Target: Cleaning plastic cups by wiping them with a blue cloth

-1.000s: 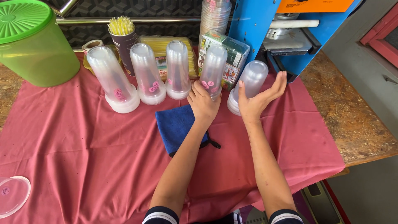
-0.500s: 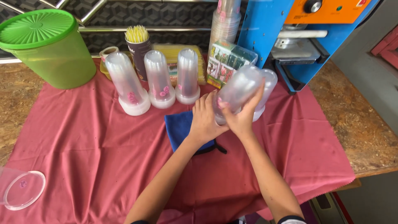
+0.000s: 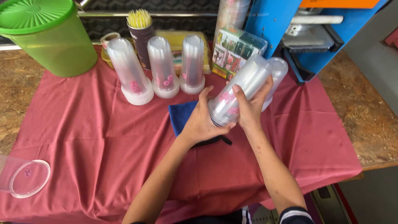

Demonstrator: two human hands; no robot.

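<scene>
Both hands hold the tilted cup stack [image 3: 240,93] above the blue cloth [image 3: 182,118]: the left hand [image 3: 199,120] cups its open end, the right hand [image 3: 248,108] wraps its side. Loose grip could let cups slide apart, toppling the upright stack [image 3: 275,76] behind the cloth.

- We now hold the stack of clear cups [image 3: 242,92] tilted off the red cloth [image 3: 103,141], where a second ago it stood upright in the row.
- Our left hand [image 3: 201,120] cups its open end, having left its side.
- Our right hand [image 3: 251,105], open a second ago, wraps over it.
</scene>
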